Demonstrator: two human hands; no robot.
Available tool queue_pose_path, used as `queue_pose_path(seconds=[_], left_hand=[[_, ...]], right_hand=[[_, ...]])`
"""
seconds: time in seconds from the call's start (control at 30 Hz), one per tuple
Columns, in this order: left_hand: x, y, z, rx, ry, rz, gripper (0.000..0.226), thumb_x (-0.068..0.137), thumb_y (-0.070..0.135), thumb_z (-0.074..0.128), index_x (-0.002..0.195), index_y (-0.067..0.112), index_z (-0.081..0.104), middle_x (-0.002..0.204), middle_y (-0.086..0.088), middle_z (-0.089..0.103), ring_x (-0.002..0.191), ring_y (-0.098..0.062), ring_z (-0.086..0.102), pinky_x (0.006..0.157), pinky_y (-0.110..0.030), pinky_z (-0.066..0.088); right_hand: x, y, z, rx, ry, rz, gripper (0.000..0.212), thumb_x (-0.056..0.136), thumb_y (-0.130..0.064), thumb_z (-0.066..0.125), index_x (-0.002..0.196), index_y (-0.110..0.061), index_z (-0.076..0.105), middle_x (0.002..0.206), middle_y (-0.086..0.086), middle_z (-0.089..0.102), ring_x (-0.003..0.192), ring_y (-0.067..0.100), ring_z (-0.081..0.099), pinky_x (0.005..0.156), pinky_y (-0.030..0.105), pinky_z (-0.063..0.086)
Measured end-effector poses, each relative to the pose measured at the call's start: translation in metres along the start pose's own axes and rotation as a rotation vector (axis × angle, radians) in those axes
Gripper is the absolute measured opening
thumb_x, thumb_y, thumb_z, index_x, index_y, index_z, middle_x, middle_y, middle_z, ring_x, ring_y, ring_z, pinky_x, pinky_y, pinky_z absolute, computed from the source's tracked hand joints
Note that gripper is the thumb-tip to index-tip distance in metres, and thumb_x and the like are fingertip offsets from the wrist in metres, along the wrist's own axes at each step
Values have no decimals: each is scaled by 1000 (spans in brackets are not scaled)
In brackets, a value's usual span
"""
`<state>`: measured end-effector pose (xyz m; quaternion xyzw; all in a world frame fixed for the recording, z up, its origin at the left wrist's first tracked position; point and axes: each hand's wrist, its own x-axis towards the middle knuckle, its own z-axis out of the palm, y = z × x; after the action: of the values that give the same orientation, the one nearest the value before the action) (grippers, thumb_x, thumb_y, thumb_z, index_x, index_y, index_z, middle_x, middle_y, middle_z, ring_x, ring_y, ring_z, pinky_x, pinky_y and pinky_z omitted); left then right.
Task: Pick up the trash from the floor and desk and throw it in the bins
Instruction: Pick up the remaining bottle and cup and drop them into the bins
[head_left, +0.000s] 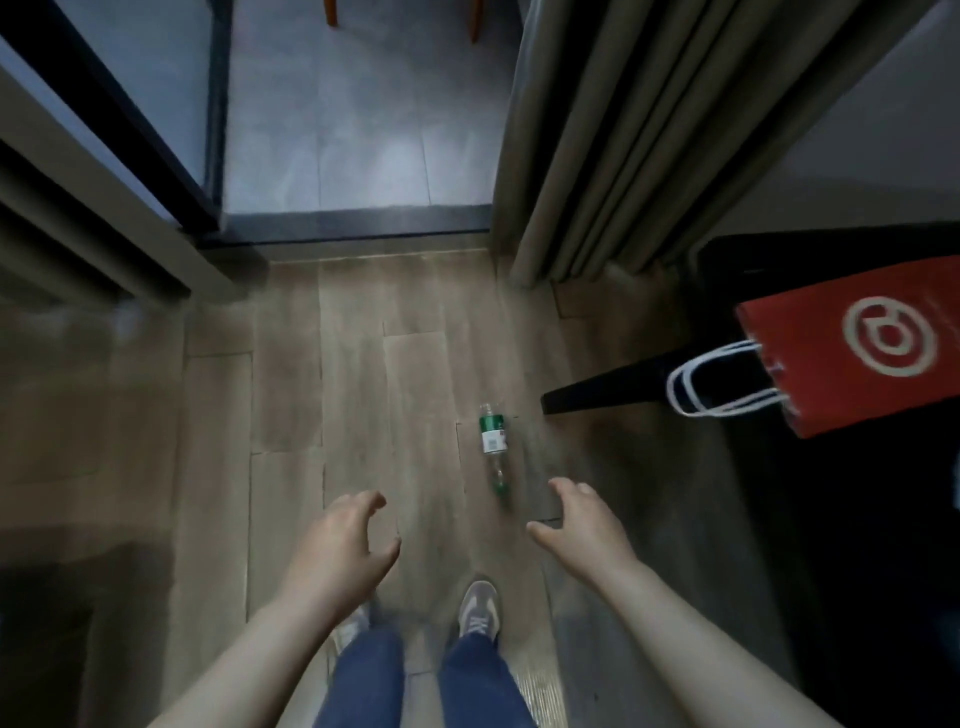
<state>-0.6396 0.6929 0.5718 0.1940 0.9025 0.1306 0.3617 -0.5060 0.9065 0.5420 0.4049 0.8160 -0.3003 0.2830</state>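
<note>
No words or numbers can be read anywhere. The red paper bag carries a white round logo: a ring with a smaller looped mark inside, and no legible lettering. The bottle on the floor has a green and white label, its print too small to make out.
</note>
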Motion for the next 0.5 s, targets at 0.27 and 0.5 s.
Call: queue_pose_path(seconds=[0.27,0.5], left_hand=[[187,-72,102,89,-38,23,50,87,42,59,132,24,48,131,3,55,120,-16,52,97,-31,44],[294,-128,206,122,-48,85,49,85,42,61,129,24,50,126,4,59,116,-15,55,87,-28,43]], right_hand=[[206,18,118,16,-56,133,61,84,-38,67,135,-14,44,132,11,47,119,28,52,92,31,44],[346,49,219,80,-21,243,67,81,-37,71,135,-11,41,134,16,44,120,33,51,96,37,44]])
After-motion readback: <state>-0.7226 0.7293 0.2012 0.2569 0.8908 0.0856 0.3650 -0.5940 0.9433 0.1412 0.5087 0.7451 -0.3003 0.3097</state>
